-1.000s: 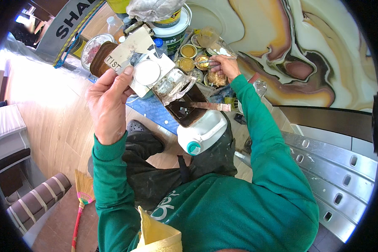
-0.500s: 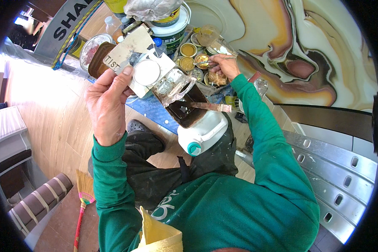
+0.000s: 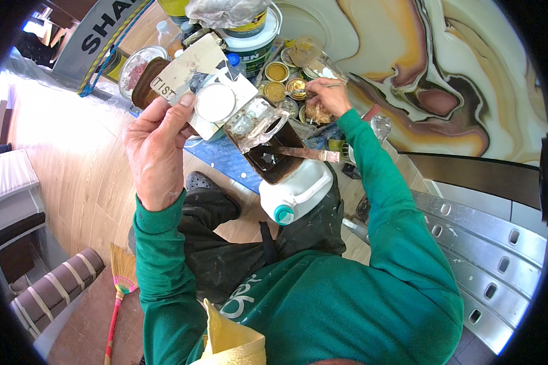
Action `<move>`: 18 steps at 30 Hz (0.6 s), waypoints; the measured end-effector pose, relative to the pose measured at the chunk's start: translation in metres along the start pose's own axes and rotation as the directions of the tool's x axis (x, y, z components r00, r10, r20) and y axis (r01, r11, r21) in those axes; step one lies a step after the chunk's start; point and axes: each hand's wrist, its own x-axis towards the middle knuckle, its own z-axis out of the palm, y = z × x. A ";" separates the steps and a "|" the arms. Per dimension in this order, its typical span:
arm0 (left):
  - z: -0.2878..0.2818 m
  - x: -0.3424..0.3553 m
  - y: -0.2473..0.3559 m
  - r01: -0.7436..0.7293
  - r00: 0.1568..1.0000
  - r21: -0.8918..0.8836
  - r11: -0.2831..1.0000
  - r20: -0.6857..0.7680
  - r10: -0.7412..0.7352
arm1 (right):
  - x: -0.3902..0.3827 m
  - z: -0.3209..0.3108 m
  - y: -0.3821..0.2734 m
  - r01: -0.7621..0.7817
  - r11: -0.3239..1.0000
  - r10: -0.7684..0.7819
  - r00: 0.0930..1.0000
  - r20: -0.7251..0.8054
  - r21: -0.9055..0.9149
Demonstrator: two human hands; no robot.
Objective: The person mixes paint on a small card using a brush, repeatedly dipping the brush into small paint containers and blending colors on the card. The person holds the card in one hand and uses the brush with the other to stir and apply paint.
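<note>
My left hand (image 3: pixel 155 146) pinches a stained cream card (image 3: pixel 207 55) by its lower left edge; a white round lid or palette (image 3: pixel 215 102) lies on it. My right hand (image 3: pixel 330 97), fingers closed, holds a thin brush (image 3: pixel 307 89) with its end at an open jar of gold paint (image 3: pixel 296 84), among several small tins (image 3: pixel 277 72). Beside the card, below those tins, an open brown container (image 3: pixel 277 167) has a wide brush (image 3: pixel 327 156) across it, above a white jug with a teal cap (image 3: pixel 295 201).
Paint buckets (image 3: pixel 249 48) and bottles stand at the back on a blue sheet (image 3: pixel 219 161). A marbled panel (image 3: pixel 499 73) fills the upper right, with a metal ladder or plank (image 3: pixel 481 267) below. A broom (image 3: pixel 115 316), a padded roll (image 3: pixel 55 292) and a seat (image 3: pixel 9 182) are at left.
Both hands and the things they hold have shifted very slightly within the view. The right hand's brush stays at the gold paint jar; nothing was let go.
</note>
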 end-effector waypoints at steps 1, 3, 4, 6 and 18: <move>0.000 0.000 0.000 0.000 1.000 0.008 1.000 0.005 0.000 | 0.000 0.000 0.000 0.010 1.000 -0.010 1.000 -0.002 0.003; -0.002 0.001 0.001 0.005 1.000 0.022 1.000 0.011 -0.005 | 0.000 0.001 0.000 0.016 1.000 -0.016 1.000 -0.012 -0.005; -0.002 0.002 0.001 0.009 1.000 0.028 1.000 0.011 -0.009 | 0.000 0.001 0.000 0.008 1.000 -0.008 1.000 -0.011 -0.013; -0.003 0.003 0.000 0.009 1.000 0.039 0.999 0.005 -0.009 | 0.002 0.002 0.002 0.035 0.999 -0.035 0.999 -0.002 -0.021; 0.003 0.005 -0.002 0.018 1.000 0.101 0.995 -0.016 -0.017 | -0.007 0.002 -0.003 0.003 0.986 -0.010 0.999 -0.039 -0.169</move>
